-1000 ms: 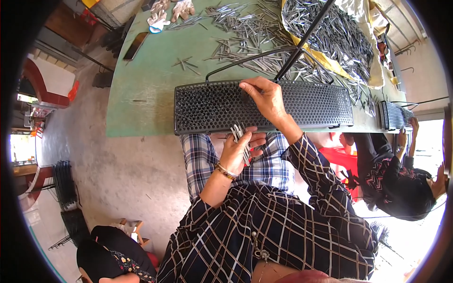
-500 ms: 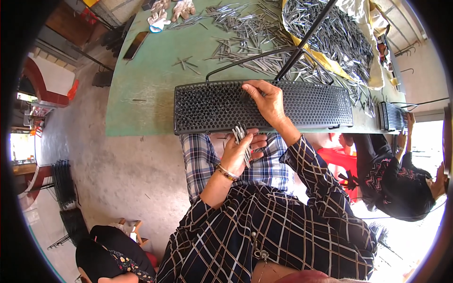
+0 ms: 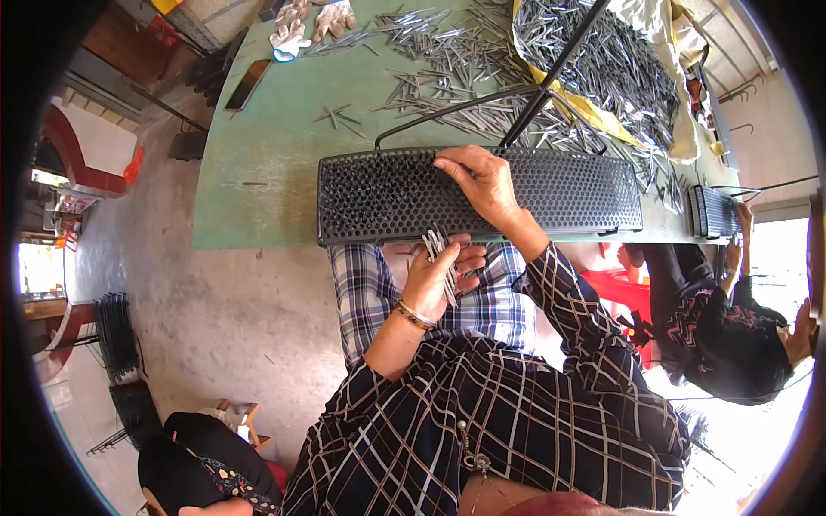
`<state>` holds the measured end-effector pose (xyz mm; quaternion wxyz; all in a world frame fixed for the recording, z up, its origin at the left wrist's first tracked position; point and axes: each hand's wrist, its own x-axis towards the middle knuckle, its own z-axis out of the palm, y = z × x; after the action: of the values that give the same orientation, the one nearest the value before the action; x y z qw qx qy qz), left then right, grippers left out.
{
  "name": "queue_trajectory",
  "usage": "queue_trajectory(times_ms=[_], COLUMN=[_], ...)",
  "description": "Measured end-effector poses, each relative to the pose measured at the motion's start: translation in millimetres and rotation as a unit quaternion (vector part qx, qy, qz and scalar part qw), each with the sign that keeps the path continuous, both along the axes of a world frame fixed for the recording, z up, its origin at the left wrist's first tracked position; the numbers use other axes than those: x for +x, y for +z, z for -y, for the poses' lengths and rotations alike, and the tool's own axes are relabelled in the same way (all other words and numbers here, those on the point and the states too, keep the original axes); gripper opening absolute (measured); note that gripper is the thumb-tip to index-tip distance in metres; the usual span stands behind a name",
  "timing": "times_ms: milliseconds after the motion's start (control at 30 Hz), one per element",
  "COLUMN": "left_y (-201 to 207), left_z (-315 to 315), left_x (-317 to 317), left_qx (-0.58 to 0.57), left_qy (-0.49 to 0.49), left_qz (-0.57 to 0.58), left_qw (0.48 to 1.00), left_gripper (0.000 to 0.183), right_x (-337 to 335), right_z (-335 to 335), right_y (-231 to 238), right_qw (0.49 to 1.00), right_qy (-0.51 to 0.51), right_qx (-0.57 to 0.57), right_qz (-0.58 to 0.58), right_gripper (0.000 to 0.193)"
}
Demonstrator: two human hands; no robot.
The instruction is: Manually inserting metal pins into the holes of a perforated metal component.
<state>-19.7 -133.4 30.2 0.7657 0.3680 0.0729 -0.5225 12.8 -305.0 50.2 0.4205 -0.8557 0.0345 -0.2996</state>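
Observation:
A long black perforated panel (image 3: 568, 193) with rows of round holes rests along the table's near edge. Its left part is studded with dark rod ends, while open holes show on the right. Below its front edge, my left hand (image 3: 430, 277) is closed round a bunch of thin grey metal rods (image 3: 439, 251), palm up. My right hand (image 3: 486, 185) lies over the panel left of its middle, thumb and index finger pinched together near the far edge. Whatever sits between those fingertips is too small to make out.
Loose rods (image 3: 447, 64) litter the green table (image 3: 249, 206), with a large rod heap (image 3: 602, 69) on yellow-edged sacking. A black metal frame (image 3: 551, 82) slants behind the panel. A phone (image 3: 248, 84) and gloves (image 3: 288, 39) lie far left. Co-workers sit right and lower left.
My right hand has shifted slightly left along the panel's far edge, fingers still pinched. My left hand and its rods stay in place.

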Motion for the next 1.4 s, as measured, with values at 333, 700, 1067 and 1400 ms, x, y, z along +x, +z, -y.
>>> queue_trajectory(times_ms=[333,700,1067,1400], left_y=[-1.9,-7.1,-6.1,-1.8], left_z=[-0.8,-4.5,-4.5,-5.3], left_x=[-1.3,0.3,1.7,1.1], left_qx=[0.018,0.014,0.023,0.025], left_qy=[0.005,-0.007,-0.025,-0.031], left_qz=[0.004,0.011,0.034,0.043], left_qw=[1.0,1.0,0.999,0.998], left_gripper=[0.027,0.025,0.028,0.029], right_x=[-2.7,-1.6,-3.3,-5.0], right_z=[-4.9,-3.3,-6.7,-7.4], right_y=[-2.7,-9.0,-6.0,-6.9], right_qw=[0.997,1.0,0.987,0.994], right_qy=[0.011,-0.023,0.006,-0.036], right_qx=[0.076,-0.003,-0.158,-0.102], right_qz=[-0.014,0.013,0.022,-0.01], right_gripper=[0.014,0.014,0.015,0.012])
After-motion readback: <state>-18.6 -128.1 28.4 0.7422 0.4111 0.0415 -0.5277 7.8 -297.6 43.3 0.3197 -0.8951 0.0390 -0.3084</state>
